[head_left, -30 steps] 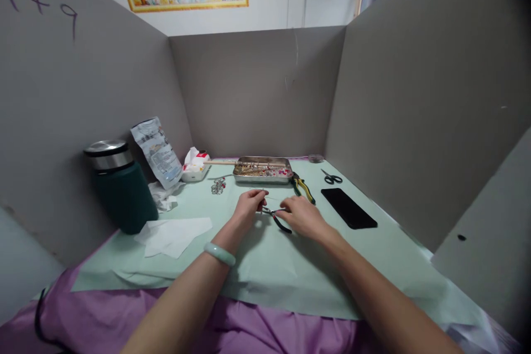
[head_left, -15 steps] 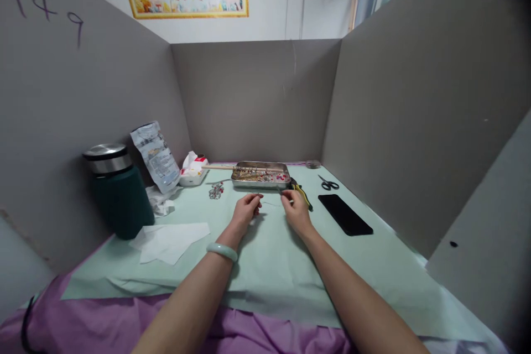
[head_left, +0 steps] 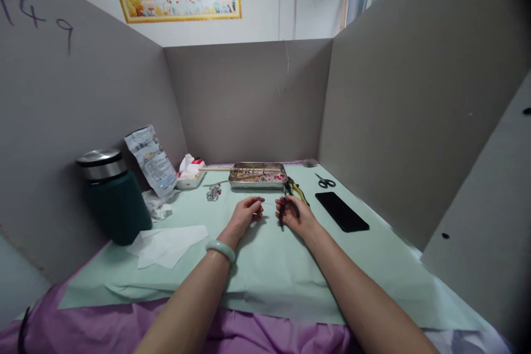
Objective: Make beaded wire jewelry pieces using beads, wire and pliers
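Observation:
My left hand point(head_left: 248, 214), with a pale bangle point(head_left: 220, 249) at the wrist, pinches a thin wire point(head_left: 266, 203) in front of the tray. My right hand point(head_left: 299, 215) is closed around small black-handled pliers point(head_left: 289, 211), whose tips point away toward the tray. The metal tray point(head_left: 258, 186) holds many small red and gold pieces and has a wooden stick point(head_left: 215, 169) across it. Yellow-handled pliers point(head_left: 302, 193) lie just behind my right hand. A small heap of silver and red trinkets point(head_left: 214, 192) is left of the tray.
On the right lie a black phone point(head_left: 342, 212) and scissors point(head_left: 326, 181). A dark green flask point(head_left: 118, 204), a foil pouch point(head_left: 151, 160), a tissue box point(head_left: 189, 180) and white paper point(head_left: 168, 243) are on the left. Grey panels point(head_left: 249, 105) enclose the table.
The small black pliers now show in my right hand, pointing away, with their handles spread. My left hand stays in its pinch. The view has shifted slightly.

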Demonstrator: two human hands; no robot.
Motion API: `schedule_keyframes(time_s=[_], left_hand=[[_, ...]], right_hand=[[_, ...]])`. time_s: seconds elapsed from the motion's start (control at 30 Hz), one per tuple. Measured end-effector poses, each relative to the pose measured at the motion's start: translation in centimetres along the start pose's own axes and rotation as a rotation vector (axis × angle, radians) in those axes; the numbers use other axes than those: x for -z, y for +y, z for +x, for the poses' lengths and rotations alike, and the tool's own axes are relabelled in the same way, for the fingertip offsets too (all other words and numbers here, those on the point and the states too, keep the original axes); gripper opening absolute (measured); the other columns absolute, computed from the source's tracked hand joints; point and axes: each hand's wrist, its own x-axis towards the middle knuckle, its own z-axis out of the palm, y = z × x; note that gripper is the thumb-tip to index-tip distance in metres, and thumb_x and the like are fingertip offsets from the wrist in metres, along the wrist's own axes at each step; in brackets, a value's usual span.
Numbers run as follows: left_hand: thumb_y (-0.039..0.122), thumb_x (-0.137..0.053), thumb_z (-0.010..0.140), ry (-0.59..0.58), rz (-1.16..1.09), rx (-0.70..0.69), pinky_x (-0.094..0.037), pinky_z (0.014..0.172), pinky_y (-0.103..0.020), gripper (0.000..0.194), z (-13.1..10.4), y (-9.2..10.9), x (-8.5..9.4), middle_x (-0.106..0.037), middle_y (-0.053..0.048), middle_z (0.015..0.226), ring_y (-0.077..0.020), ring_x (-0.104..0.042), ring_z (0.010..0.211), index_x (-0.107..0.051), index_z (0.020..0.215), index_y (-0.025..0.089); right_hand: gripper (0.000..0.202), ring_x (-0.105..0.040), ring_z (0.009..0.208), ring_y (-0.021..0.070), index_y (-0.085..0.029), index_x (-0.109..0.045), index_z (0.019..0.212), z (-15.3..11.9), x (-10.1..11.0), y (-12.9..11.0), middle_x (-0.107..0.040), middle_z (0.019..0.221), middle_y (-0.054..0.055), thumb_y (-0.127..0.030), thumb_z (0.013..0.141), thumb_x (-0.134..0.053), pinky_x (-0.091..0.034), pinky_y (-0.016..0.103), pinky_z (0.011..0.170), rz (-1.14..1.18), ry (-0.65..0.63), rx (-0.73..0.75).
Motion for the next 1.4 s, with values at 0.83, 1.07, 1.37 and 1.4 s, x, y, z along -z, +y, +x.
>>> schedule_keyframes(time_s=[0.83, 1.07, 1.37, 1.4], left_hand=[[0.04, -0.059, 0.075, -0.104, -0.09, 0.037, -0.016, 0.034, -0.017, 0.031, 0.3, -0.3, 0.2, -0.05, 0.005, 0.056, -0.0041, -0.029, 0.036, -0.054, 0.094, 0.017], [0.043, -0.057, 0.077, -0.11, -0.128, 0.054, -0.014, 0.035, -0.016, 0.029, 0.5, -0.5, 0.3, -0.049, 0.005, 0.056, -0.0033, -0.026, 0.036, -0.055, 0.089, 0.016], [0.041, -0.056, 0.079, -0.106, -0.157, 0.082, -0.01, 0.034, -0.017, 0.024, 0.3, -0.4, 0.3, -0.034, 0.009, 0.049, -0.0032, -0.019, 0.034, -0.054, 0.083, 0.017], [0.041, -0.055, 0.08, -0.109, -0.158, 0.082, -0.01, 0.034, -0.017, 0.024, 0.3, -0.4, 0.3, -0.033, 0.01, 0.048, -0.0034, -0.018, 0.034, -0.054, 0.083, 0.017]], right_hand=[[0.025, -0.055, 0.096, 0.0197, -0.018, -0.063, 0.096, -1.2, -1.5, 1.5, -0.063, 0.098, 0.006, -0.031, 0.086, -0.045, -0.038, 0.031, 0.086, -0.883, 0.058, 0.527], [0.024, -0.056, 0.094, 0.0189, -0.018, -0.064, 0.097, -1.4, -1.8, 1.9, -0.065, 0.097, 0.007, -0.028, 0.088, -0.043, -0.039, 0.029, 0.084, -1.049, 0.092, 0.575], [0.028, -0.059, 0.086, 0.0183, -0.018, -0.065, 0.092, -1.2, -1.7, 1.9, -0.066, 0.089, 0.005, -0.031, 0.09, -0.04, -0.04, 0.026, 0.074, -1.078, 0.095, 0.577], [0.028, -0.059, 0.085, 0.0182, -0.018, -0.065, 0.091, -1.2, -1.7, 1.9, -0.067, 0.088, 0.005, -0.031, 0.09, -0.04, -0.04, 0.026, 0.073, -1.08, 0.093, 0.579]])
